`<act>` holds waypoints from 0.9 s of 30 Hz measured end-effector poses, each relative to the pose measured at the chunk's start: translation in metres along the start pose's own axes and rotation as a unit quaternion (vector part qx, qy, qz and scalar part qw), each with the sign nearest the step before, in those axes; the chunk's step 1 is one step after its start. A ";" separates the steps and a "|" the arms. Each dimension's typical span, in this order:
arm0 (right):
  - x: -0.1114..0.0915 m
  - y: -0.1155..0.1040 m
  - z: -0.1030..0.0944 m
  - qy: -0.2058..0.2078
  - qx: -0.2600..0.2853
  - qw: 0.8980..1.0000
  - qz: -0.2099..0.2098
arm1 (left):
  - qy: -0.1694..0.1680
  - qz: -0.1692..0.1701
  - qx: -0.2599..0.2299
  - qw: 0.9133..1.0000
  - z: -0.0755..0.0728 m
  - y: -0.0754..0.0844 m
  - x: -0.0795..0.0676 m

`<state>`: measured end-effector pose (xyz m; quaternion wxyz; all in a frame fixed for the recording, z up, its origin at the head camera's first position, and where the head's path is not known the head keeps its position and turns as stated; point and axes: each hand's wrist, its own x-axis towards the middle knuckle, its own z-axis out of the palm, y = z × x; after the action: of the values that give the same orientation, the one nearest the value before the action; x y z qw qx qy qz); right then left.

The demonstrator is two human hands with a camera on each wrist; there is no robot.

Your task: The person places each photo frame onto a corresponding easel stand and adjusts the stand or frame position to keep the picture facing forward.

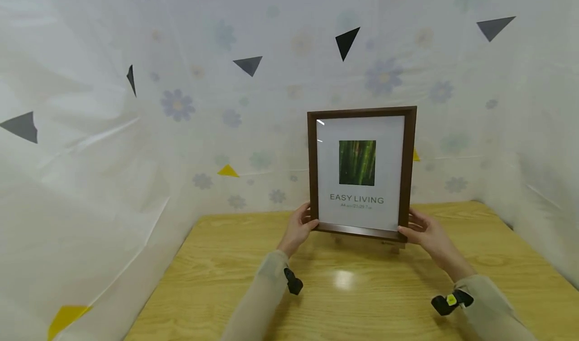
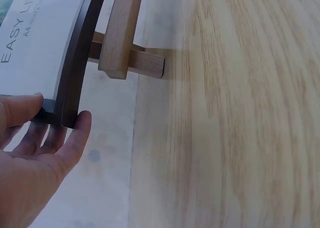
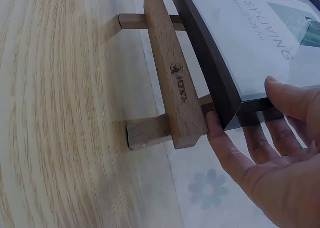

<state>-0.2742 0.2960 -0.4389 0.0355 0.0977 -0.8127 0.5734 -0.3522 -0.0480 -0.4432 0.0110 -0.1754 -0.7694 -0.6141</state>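
A brown-edged picture frame [image 1: 357, 167] stands nearly upright, its front with a green picture and "EASY LIVING" facing me. At its lower left corner my left hand [image 1: 298, 229] grips the edge, thumb on the front and fingers behind and below. My right hand [image 1: 429, 235] holds the lower right corner the same way. Just under the frame's bottom edge, a small wooden easel [image 3: 172, 78] with a printed ledge stands on the table. In the left wrist view, a gap shows between the frame and the easel's ledge [image 2: 121, 33]. The frame hides most of the easel in the head view.
The wood-grain table [image 1: 344, 306] ends at a pale flower-printed sheet [image 1: 280, 130] that hangs behind and at both sides. Grey, black and yellow triangles, such as a yellow one [image 1: 228, 171], are stuck on it. A black camera [image 1: 293, 281] sits on each wrist.
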 end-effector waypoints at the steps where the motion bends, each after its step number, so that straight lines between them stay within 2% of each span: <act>1: 0.000 0.001 0.000 0.003 -0.001 1.000 0.003 | 0.000 -0.001 -0.003 1.000 0.001 -0.001 0.001; 6: -0.003 0.005 -0.002 0.014 -0.012 1.000 0.013 | -0.001 -0.016 -0.017 1.000 0.009 -0.007 0.001; 19: 0.000 0.016 -0.005 0.013 -0.003 1.000 0.004 | -0.003 -0.048 -0.001 0.999 0.019 -0.008 0.007; 27: 0.002 0.018 -0.001 0.015 -0.010 1.000 0.009 | -0.019 -0.059 -0.033 0.998 0.021 -0.012 0.014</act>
<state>-0.2795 0.3023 -0.4550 0.0438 0.0815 -0.8184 0.5672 -0.3645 -0.0272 -0.4564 -0.0457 -0.1414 -0.7581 -0.6350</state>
